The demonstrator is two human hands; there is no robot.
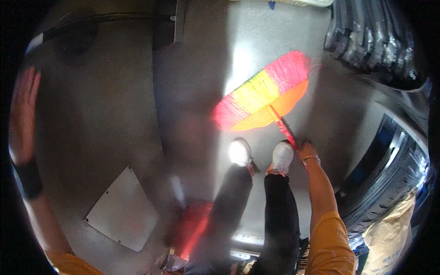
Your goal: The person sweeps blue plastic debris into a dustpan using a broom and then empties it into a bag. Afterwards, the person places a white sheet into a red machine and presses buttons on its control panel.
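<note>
My right hand [307,150] is wrapped round the red and orange handle of a broom [255,94]. The broom's wide head has pink bristles at both ends, yellow ones in the middle and an orange base. It is held up in front of my white shoes, bristles away from me. At the far left edge my left hand [24,117] is stretched out with straight fingers and holds nothing. A dark band circles that wrist. It is beside a large grey surface [98,119]; whether it touches it I cannot tell.
Black tyres [385,192] stand at the right, near a tan paper sack [389,231]. Dark plastic-wrapped items [371,36] are at the upper right. A pale square plate [123,211] lies lower left, and a red object [192,227] is beside my left leg.
</note>
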